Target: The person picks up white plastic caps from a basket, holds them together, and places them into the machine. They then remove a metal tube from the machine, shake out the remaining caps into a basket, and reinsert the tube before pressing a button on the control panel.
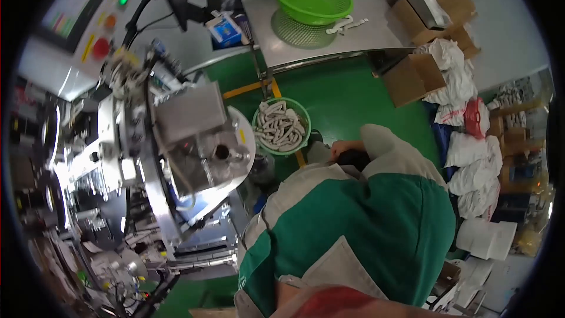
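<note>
My right hand (339, 149) is small in view above my lap, at the end of the beige sleeve (379, 140). Its fingers look curled; what they hold, if anything, is too small to tell. A dark patch lies just below it. To its left on the floor stands a green basket (308, 119) full of whitish, rolled glove-like pieces (279, 125). My left hand is not in the frame. My green and beige work clothing (365, 218) fills the lower middle.
A machine with a round plate (244, 135) and control panel (70, 6) stands left. At the back, a metal table (265, 23) holds a green colander (312, 0) and a few whitish pieces (347, 25). Cardboard boxes (412, 79) and white bags (471, 153) line the right.
</note>
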`<act>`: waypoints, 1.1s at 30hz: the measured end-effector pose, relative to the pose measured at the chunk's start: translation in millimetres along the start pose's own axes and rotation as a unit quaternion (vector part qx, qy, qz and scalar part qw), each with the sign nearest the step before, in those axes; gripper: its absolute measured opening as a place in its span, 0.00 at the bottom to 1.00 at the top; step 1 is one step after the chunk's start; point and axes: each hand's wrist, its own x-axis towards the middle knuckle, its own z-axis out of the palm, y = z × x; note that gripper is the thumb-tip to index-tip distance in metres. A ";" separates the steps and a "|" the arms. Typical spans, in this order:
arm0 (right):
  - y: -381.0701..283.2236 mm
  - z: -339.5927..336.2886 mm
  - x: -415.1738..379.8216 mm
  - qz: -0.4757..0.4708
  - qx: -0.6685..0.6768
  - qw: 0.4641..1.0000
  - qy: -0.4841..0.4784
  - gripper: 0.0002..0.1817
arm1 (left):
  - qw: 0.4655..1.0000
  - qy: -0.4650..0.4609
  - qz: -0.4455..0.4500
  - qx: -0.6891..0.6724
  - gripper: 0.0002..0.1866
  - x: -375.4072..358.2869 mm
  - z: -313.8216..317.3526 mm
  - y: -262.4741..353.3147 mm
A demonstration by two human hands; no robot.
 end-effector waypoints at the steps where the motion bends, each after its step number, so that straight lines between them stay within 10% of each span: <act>1: 4.8 -14.6 -9.2 -0.040 0.028 0.999 0.009 0.18 | 1.000 -0.008 0.009 0.022 0.19 5.7 4.6 18.0; 5: 14.5 -68.3 -88.1 0.126 0.392 0.904 -0.112 0.15 | 0.994 -0.034 0.010 0.103 0.20 27.6 58.6 74.8; 10: 115.8 -137.8 -94.7 0.119 0.418 0.897 -0.084 0.15 | 0.980 -0.132 -0.031 0.147 0.22 52.3 191.4 117.3; 15: 159.4 -222.9 -105.5 0.146 0.365 0.920 -0.011 0.15 | 0.896 -0.419 -0.022 0.149 0.24 40.4 318.2 101.5; 20: 138.7 -295.7 -72.0 0.130 0.266 0.954 0.054 0.15 | 0.969 -0.231 0.071 0.043 0.19 132.5 372.7 102.7; 33: 201.1 -336.9 61.7 0.092 0.215 0.966 0.107 0.14 | 0.972 0.103 -0.086 0.192 0.19 289.4 277.9 10.0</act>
